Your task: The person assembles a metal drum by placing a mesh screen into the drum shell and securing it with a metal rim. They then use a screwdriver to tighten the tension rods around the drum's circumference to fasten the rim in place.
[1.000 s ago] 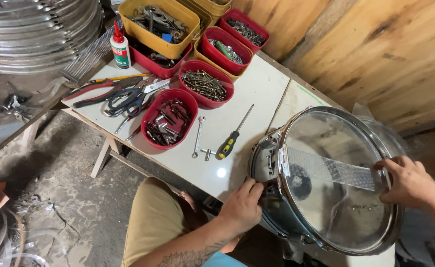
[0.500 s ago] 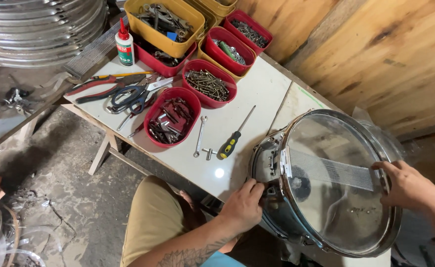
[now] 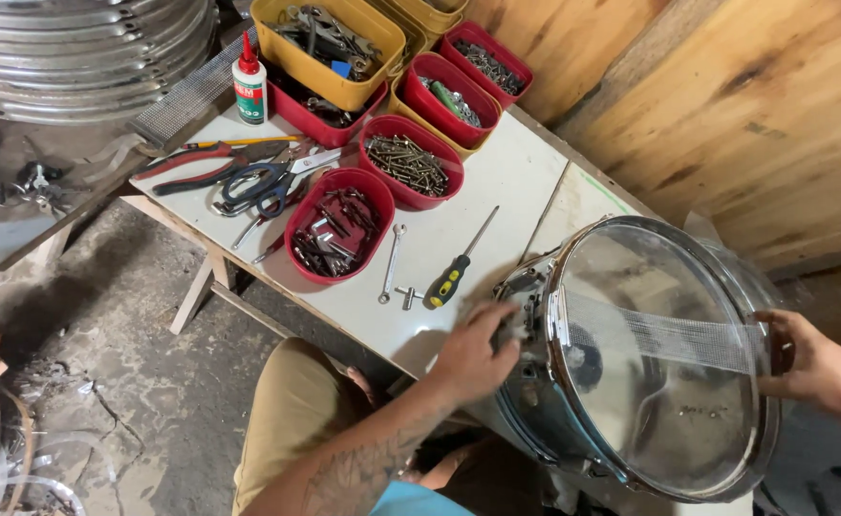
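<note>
Head view, snare drum (image 3: 650, 363) tilted between hands, left hand (image 3: 473, 354) gripping its shell, right hand (image 3: 808, 368) clasping far rim

Wall: you face wooden planks (image 3: 726, 105), warm brown, running slantwise behind the table.
Floor: below you lies cracked grey concrete (image 3: 124, 382), dusty, with scraps at the left edge.
Table: your white table (image 3: 497, 182) stands on pale wooden legs (image 3: 196, 291), its top scuffed.
Left side: you see stacked shiny metal hoops (image 3: 67, 48) beside a grey bench (image 3: 19, 215).
Light: soft daylight, faint glare on the tabletop near you.
</note>
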